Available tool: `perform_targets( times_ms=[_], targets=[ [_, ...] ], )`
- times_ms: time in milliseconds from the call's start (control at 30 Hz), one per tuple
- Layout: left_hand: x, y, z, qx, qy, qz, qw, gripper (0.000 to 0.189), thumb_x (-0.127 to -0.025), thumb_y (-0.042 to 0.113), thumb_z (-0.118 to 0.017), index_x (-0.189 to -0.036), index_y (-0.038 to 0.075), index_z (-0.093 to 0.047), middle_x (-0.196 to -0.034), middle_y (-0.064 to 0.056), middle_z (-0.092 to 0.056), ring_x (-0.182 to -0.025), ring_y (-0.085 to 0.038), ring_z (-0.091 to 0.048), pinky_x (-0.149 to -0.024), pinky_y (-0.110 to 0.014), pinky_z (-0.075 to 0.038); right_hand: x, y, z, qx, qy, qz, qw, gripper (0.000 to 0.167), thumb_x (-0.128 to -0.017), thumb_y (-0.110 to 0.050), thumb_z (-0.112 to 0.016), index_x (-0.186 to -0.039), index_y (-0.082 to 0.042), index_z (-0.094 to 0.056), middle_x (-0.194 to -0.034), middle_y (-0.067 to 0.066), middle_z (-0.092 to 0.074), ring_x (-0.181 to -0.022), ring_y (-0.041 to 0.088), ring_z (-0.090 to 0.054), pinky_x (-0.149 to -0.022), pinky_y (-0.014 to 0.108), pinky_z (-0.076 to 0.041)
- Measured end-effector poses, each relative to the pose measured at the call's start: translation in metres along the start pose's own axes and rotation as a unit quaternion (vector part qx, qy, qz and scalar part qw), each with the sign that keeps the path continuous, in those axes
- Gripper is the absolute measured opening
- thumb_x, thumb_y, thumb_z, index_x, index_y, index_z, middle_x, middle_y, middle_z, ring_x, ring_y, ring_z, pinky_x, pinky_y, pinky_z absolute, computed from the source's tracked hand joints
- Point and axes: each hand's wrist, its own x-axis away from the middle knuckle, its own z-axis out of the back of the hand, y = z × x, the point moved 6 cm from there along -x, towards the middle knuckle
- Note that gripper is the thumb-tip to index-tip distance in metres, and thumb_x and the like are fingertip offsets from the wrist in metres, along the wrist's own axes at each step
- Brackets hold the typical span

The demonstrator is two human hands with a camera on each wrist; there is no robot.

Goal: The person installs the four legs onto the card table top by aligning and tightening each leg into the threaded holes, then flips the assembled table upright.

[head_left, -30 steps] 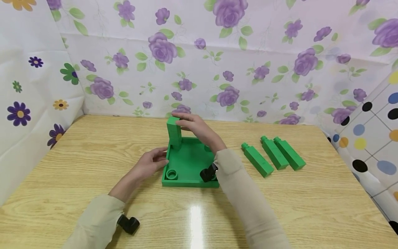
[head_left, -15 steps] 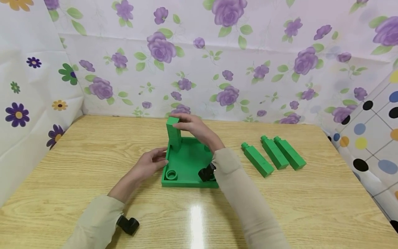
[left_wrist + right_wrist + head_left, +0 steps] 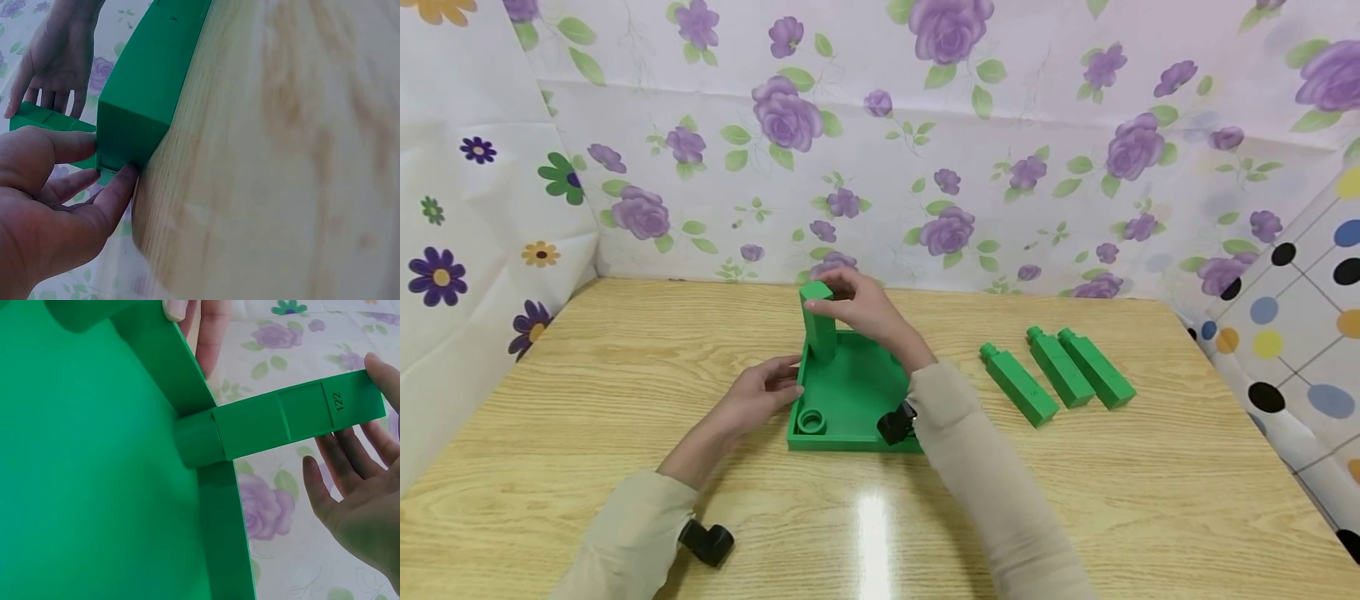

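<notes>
While right fingers [image 3: 340, 465] pinch a green post [image 3: 256, 431], marked "122", left fingers [image 3: 115, 197] gripping tray [image 3: 853, 387]

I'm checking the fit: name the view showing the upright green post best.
Right wrist: green post large, its 122 and socket visible. Head: small, partly behind the right hand; left wrist: partial, base hidden.

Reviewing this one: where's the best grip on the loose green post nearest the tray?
Probably mid-shaft, from above, thumb and fingers on opposite long faces. The post lies flat, its square shaft apart from the other two, and that leaves its narrow knobbed end free.
</notes>
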Motion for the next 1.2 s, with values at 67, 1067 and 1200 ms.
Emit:
perform_targets(
  times_ms=[67, 1067, 1200],
  targets=[
    [0.0, 0.0, 0.0, 0.0, 0.0, 0.0, 1.0, 0.053, -0.1, 0.008, -0.054, -0.148, -0.001, -0.034, -0.139, -0.025, -0.044, -0.124, -0.037, -0.046, -0.1, -0.045, -0.041, 0.0, 0.0, -0.0003, 0.001, 0.013, 0.004, 0.9999, 0.047, -0.089, -0.029, -0.072, -0.128, -0.008, -0.056, -0.12, 0.004, -0.058, -0.11, 0.016, -0.056, -0.09, 0.03, -0.048],
    [-0.0001, -0.0024, 0.0014, 0.005, 0.001, -0.002, 1.0, 0.052, -0.099, 0.007, -0.054, -0.147, -0.002, -0.035, -0.138, -0.026, -0.046, -0.123, -0.036, -0.048, -0.099, -0.043, -0.043, 0.0077, -0.0035, -0.0064, 0.073, 0.086, -0.013, 0.9935, 0.044, -0.086, -0.04, -0.073, -0.109, -0.009, -0.05, -0.105, 0.004, -0.056, -0.095, 0.015, -0.057, -0.082, 0.029, -0.049],
    [-0.0009, -0.002, 0.0008, 0.007, 0.0, -0.003, 1.0, 0.052, -0.099, 0.006, -0.054, -0.147, -0.002, -0.035, -0.138, -0.026, -0.046, -0.123, -0.036, -0.048, -0.098, -0.043, -0.043, 0.0066, -0.0055, -0.0038, 0.074, 0.058, -0.012, 0.9955, 0.045, -0.087, -0.037, -0.073, -0.117, -0.009, -0.054, -0.11, 0.003, -0.058, -0.099, 0.015, -0.058, -0.084, 0.03, -0.049]
  ],
)
